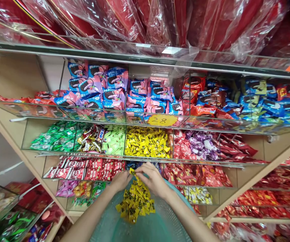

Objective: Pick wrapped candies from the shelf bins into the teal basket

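Head view: left of the basin (pixel 131 232), white-and-red packets (pixel 68 168) fill a shelf tier. At the basin's far side, the left hand (pixel 121 180) narrowly pinches one yellow packet (pixel 132 171). Inside the basin lies a yellow heap (pixel 136 205), seemingly a modest share; plenty remains in the yellow stock (pixel 147 143) beyond the basin. The right hand's (pixel 151 176) bent fingers meet that packet; whether they grip, I cannot tell. Glass edges hem the basin's far side; bare room lies in its near part.
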Tool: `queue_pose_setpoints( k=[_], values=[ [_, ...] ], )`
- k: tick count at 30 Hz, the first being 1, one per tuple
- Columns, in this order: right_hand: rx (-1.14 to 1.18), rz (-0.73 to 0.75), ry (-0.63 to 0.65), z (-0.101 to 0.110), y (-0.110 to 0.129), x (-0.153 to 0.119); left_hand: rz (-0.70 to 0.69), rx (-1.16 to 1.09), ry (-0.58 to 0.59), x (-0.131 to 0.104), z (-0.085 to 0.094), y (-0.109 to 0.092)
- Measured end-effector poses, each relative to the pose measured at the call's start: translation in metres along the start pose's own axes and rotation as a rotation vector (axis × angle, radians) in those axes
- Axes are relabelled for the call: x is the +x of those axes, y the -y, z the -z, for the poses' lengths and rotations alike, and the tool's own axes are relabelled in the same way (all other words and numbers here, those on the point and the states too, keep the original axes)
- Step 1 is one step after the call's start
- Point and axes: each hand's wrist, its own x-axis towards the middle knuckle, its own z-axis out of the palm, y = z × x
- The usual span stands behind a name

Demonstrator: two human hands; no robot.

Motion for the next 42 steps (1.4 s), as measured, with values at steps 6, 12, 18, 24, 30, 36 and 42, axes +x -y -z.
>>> queue_pose_setpoints(
  k=[6, 12, 18, 24, 30, 36, 42],
  values=[
    [0.04, -0.127, 0.219, -0.033, -0.031, -0.02, 0.022, -0.102, 0.005, -0.001, 0.015, -0.005],
    [0.124, -0.126, 0.293, -0.061, -0.035, -0.024, 0.022, -0.169, 0.029, -0.007, 0.022, -0.009],
    [0.081, -0.187, 0.326, -0.079, -0.039, -0.022, 0.005, -0.184, 0.039, -0.009, 0.023, -0.009],
    [0.011, -0.203, 0.321, -0.08, -0.042, -0.023, 0.005, -0.171, 0.027, -0.008, 0.019, -0.009],
    [-0.042, -0.199, 0.373, -0.085, -0.042, -0.024, 0.005, -0.162, 0.031, -0.007, 0.017, -0.007],
    [-0.113, -0.2, 0.378, -0.088, -0.042, -0.027, -0.009, -0.166, 0.031, -0.007, 0.016, -0.007],
    [-0.266, -0.163, 0.311, -0.075, -0.029, -0.022, -0.023, -0.175, 0.018, -0.005, 0.014, -0.005]
  ],
)
